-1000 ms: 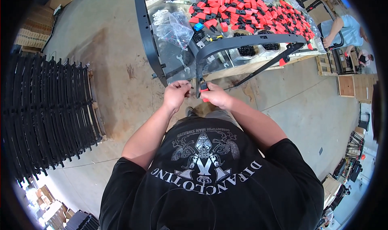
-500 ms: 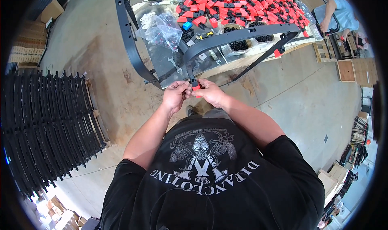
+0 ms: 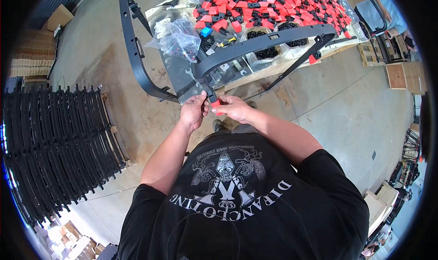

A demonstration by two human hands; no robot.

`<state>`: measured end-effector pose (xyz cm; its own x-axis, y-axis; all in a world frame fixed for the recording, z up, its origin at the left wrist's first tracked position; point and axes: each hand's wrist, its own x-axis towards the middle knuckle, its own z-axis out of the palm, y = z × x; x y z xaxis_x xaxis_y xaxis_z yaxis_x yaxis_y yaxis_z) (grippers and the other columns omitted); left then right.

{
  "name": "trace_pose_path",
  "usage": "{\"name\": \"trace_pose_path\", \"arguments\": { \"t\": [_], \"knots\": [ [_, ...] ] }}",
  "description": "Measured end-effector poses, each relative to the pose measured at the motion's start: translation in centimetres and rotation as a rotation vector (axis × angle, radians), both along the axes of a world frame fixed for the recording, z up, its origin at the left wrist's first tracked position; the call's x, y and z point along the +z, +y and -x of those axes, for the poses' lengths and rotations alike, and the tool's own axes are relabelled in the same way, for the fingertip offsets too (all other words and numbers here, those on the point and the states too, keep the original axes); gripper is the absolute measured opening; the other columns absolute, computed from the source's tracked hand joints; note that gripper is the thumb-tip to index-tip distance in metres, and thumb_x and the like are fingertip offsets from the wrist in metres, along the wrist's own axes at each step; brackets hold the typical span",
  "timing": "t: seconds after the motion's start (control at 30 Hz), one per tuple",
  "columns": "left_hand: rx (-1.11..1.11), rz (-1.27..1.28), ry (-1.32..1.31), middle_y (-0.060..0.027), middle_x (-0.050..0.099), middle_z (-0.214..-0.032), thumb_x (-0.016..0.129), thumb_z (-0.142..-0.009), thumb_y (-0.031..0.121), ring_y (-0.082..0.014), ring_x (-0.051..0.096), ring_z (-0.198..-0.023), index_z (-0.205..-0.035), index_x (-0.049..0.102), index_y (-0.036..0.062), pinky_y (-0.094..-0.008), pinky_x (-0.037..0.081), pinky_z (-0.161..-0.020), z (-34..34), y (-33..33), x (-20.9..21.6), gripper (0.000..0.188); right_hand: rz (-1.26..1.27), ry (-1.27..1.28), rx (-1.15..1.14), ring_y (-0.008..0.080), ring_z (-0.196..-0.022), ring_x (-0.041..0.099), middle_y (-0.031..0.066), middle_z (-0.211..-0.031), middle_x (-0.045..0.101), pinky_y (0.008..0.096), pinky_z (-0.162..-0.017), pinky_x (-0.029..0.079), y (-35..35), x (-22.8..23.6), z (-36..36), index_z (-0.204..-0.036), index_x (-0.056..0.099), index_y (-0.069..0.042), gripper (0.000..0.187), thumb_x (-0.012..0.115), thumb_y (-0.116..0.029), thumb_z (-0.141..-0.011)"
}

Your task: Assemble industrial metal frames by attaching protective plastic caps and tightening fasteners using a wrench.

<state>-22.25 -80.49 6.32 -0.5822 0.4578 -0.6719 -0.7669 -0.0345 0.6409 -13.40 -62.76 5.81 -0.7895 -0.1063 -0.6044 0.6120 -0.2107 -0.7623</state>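
Note:
A curved dark grey tubular frame (image 3: 269, 42) rests across the table's near edge, its lower end close in front of me. On that end sits a red-and-black end cap (image 3: 216, 105), which my right hand (image 3: 235, 109) grips between thumb and fingers from the right. Just left of the cap, my left hand (image 3: 194, 112) is closed in a pinch beside the tube end. Whatever is between its fingertips is too small to make out. An open-end wrench (image 3: 190, 74) lies on the table beyond my left hand.
Red-and-black caps (image 3: 273, 6) are heaped across the table, with tubs of small black parts (image 3: 266, 53) before them. A clear plastic bag (image 3: 185, 43) and a yellow-handled tool (image 3: 227, 42) lie nearer. Black bars (image 3: 54, 146) are stacked left. Another person's arm (image 3: 384, 9) is far right.
My left fingers have drawn slightly away from the cap, up and left along the tube end. The right hand stays on the cap. Frame and table sit slightly farther left in view.

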Motion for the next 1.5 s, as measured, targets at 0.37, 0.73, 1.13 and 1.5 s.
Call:
{"name": "trace_pose_path", "arguments": {
  "t": [0.37, 0.73, 1.13, 1.5],
  "knots": [
    [0.066, 0.137, 0.185, -0.0009, 0.058, -0.075, 0.061, -0.103, 0.021, -0.0115, 0.052, -0.059, -0.089, 0.06, 0.0086, -0.0268, 0.04, -0.051, -0.8, 0.5, 0.7, 0.019, 0.05, 0.11, 0.019, 0.014, -0.096, 0.063, 0.0068, -0.111, 0.07, 0.0296, -0.084, 0.05, 0.7, -2.8, 0.8, -0.128, 0.064, -0.002, 0.056, 0.083, -0.021, -0.079],
    [-0.161, 0.239, 0.291, 0.0036, 0.052, -0.073, 0.059, -0.099, 0.008, -0.0056, 0.045, -0.058, -0.119, 0.06, 0.0037, -0.0218, 0.035, -0.051, -1.3, -1.6, 2.7, 0.021, -0.331, 0.134, 0.338, 0.0268, -0.101, 0.069, 0.0119, -0.109, 0.07, 0.0367, -0.091, 0.052, 2.7, -7.2, -3.0, -0.106, 0.068, -0.005, 0.047, 0.082, -0.027, -0.067],
    [-0.354, 0.268, 0.474, 0.0044, 0.056, -0.081, 0.058, -0.099, 0.004, -0.0038, 0.05, -0.068, -0.146, 0.047, -0.0018, -0.0204, 0.041, -0.063, -2.0, -1.4, 3.0, 0.049, -0.607, 0.71, 0.173, 0.0323, -0.125, 0.061, 0.0144, -0.157, 0.044, 0.0427, -0.094, 0.053, 1.6, 0.7, -2.7, -0.097, 0.065, -0.009, 0.033, 0.078, -0.023, -0.07],
    [-0.095, 0.201, 0.347, -0.001, 0.061, -0.08, 0.059, -0.102, 0.011, -0.0104, 0.055, -0.064, -0.108, 0.065, 0.0043, -0.0245, 0.044, -0.058, -1.4, -1.2, 2.8, 0.011, -0.432, 0.474, 0.073, 0.0241, -0.081, 0.067, 0.0113, -0.089, 0.072, 0.0364, -0.075, 0.052, 1.0, -0.2, -3.4, -0.099, 0.069, -0.005, 0.039, 0.081, -0.031, -0.072]
  ]
}}
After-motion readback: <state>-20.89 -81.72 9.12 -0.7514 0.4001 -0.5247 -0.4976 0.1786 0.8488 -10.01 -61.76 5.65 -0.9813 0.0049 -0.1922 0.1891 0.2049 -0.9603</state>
